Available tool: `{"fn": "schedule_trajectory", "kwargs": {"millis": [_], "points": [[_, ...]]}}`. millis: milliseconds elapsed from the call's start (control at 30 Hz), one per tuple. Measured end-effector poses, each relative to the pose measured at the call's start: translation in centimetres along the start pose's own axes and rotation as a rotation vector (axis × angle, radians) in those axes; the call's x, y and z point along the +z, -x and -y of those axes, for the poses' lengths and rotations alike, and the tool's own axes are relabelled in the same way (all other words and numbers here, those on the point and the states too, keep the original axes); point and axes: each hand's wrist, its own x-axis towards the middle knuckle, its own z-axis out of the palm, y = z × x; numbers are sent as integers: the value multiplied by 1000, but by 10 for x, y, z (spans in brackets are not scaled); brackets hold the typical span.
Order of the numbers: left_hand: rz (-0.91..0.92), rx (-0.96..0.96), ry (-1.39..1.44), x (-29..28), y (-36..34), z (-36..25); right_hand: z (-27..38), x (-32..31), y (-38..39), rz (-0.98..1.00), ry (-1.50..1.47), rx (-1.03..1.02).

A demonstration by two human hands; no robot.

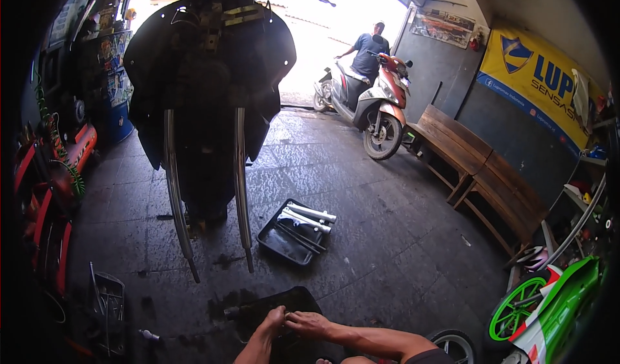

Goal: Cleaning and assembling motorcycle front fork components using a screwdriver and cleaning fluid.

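My left hand (275,319) and my right hand (309,324) meet low in the middle, fingers closed together. Whatever is pinched between them is too small to make out. Beneath them on the floor lies a dark, flat, tray-like piece (298,295); a tube-like end (231,312) shows at its left side. Beyond, a black tray (274,251) holds silver fork legs (310,214) and thin dark rods (294,236). Above hangs the dark front of a motorcycle (206,60), its two bare chrome fork tubes (241,183) pointing down.
At the lower left are a tool tray (113,299) and a small pale part (149,334). A wheel (454,346) and green bodywork (568,312) stand at the right. Wooden benches (481,170) line the wall. Near the doorway, a person (369,57) stands behind a red scooter (381,99).
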Motion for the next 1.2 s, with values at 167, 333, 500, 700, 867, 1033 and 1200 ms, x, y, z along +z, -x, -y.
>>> {"fn": "schedule_trajectory", "kwargs": {"millis": [167, 333, 500, 700, 867, 1033, 1200], "points": [[241, -90, 501, -10, -21, 10, 3, -1, -5, -167, 39, 7], [-5, 350, 520, 20, -12, 20, 19, -1, -13, -319, -280, 376], [-137, 518, 334, 19, -15, 26, 19, -2, -6, -529, -821, 633], [-256, 714, 73, 33, -5, 15, 18, 4, -17, -626, -987, 895], [-600, 1277, -449, 30, -15, 37, 19, 7, -25, -815, -945, 1058], [-125, 944, -259, 26, 11, 21, -9, 10, -11, -779, -1553, 1303], [27, 912, -209, 28, 20, 3, -26, 12, 14, -832, -2007, 1232]]}}
